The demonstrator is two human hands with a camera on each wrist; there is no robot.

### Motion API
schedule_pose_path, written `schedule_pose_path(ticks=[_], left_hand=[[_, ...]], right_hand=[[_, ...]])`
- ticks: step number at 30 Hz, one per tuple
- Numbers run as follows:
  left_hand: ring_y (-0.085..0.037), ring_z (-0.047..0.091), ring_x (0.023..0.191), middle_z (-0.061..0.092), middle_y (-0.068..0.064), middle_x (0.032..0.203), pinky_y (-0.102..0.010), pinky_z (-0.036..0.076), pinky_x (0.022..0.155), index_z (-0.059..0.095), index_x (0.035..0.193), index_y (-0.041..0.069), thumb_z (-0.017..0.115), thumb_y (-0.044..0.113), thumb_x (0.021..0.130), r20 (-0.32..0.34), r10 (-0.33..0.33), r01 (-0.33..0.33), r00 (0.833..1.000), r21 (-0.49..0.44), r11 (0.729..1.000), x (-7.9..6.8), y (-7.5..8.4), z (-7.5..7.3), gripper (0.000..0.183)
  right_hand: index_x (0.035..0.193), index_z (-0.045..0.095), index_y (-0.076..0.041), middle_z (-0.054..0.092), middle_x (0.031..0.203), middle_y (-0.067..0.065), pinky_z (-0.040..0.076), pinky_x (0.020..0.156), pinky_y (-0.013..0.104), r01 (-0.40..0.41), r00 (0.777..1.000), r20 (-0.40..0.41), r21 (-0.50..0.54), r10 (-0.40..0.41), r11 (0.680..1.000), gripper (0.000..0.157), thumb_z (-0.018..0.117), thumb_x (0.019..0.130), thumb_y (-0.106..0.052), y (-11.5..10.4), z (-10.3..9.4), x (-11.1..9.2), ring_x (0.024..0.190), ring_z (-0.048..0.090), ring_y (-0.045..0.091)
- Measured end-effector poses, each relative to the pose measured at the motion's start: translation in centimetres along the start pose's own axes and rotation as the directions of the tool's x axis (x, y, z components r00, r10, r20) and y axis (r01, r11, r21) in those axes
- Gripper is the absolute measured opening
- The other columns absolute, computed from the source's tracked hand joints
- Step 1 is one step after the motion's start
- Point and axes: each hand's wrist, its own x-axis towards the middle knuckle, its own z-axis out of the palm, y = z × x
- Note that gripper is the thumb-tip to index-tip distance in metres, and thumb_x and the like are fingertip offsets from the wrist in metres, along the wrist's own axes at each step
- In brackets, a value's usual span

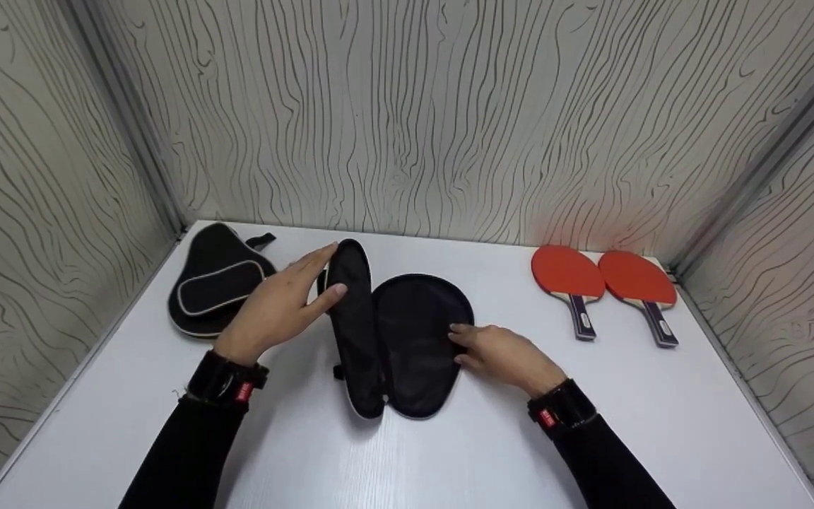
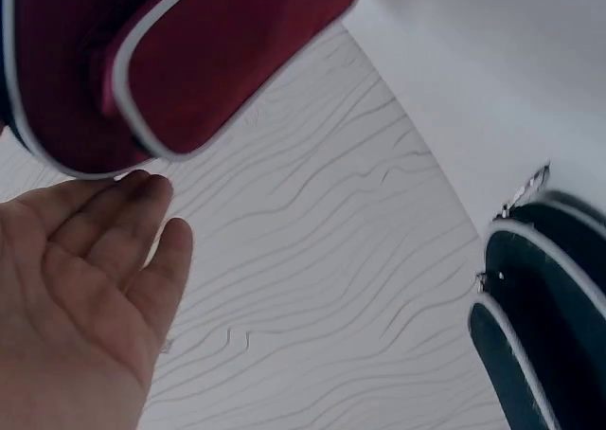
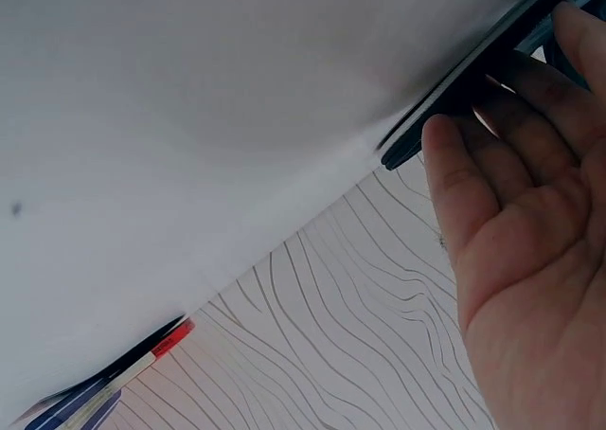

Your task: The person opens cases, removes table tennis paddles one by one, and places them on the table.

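Note:
A table tennis racket case lies spread open before me, its black-lined base [image 1: 417, 346] flat on the table and its lid [image 1: 354, 325] raised on the left. The lid's outside is dark red with a white-piped pocket [image 2: 237, 61] in the left wrist view. My left hand [image 1: 276, 304] holds the lid's edge, thumb on the lining side and nearly straight fingers at the outer side. My right hand [image 1: 502, 353] touches the right rim of the base, its fingers loosely extended over the edge. The right wrist view shows those fingers partly behind the dark rim [image 3: 454, 89].
A black racket case [image 1: 213, 283] with a white-piped pocket lies at the back left, beside my left hand. Two red table tennis rackets, one nearer the middle [image 1: 568, 272] and one farther right [image 1: 639, 277], lie at the back right. Wood-patterned walls [image 1: 407, 120] enclose the white table [image 1: 421, 466].

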Motion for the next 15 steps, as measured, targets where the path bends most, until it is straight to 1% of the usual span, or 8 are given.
schedule_pose_path(ticks=[4,9,12,15], left_hand=[[-0.04,0.048,0.174,0.044,-0.013,0.189,-0.065,0.043,0.142,0.027,0.189,0.024,0.05,0.064,0.123,0.003,0.012,-0.012,1.0,-0.036,0.999,0.1,0.3,0.6,0.081],[-0.04,0.048,0.174,0.044,-0.013,0.189,-0.068,0.041,0.142,0.023,0.19,0.024,0.047,0.061,0.124,-0.008,0.032,-0.032,0.999,-0.064,0.997,0.3,0.5,1.3,0.079],[-0.039,0.047,0.175,0.042,-0.012,0.19,-0.066,0.039,0.144,0.021,0.19,0.024,0.047,0.06,0.125,-0.022,0.05,-0.052,0.998,-0.08,0.995,0.5,0.5,1.8,0.079],[-0.038,0.046,0.176,0.042,-0.011,0.191,-0.061,0.037,0.146,0.021,0.19,0.024,0.051,0.059,0.124,-0.033,0.069,-0.072,0.997,-0.105,0.992,0.6,0.5,2.3,0.08]], right_hand=[[0.151,0.077,0.003,0.074,0.161,0.023,0.067,0.117,0.057,0.02,1.0,-0.006,0.003,-0.02,1.0,0.042,0.078,0.113,-0.016,-0.2,0.0,0.0,0.143,0.078,0.042],[0.151,0.076,0.003,0.073,0.162,0.023,0.067,0.117,0.057,0.018,1.0,0.004,0.016,-0.018,1.0,0.042,0.078,0.113,-0.016,-0.4,0.0,0.0,0.142,0.079,0.042],[0.151,0.076,0.003,0.074,0.162,0.023,0.067,0.117,0.057,0.017,1.0,0.005,0.006,-0.017,1.0,0.042,0.079,0.113,-0.016,-0.5,0.0,0.0,0.142,0.079,0.042],[0.151,0.077,0.002,0.074,0.162,0.022,0.067,0.116,0.056,0.014,1.0,0.003,0.007,-0.014,1.0,0.042,0.079,0.113,-0.017,-0.6,0.0,0.0,0.141,0.079,0.042]])
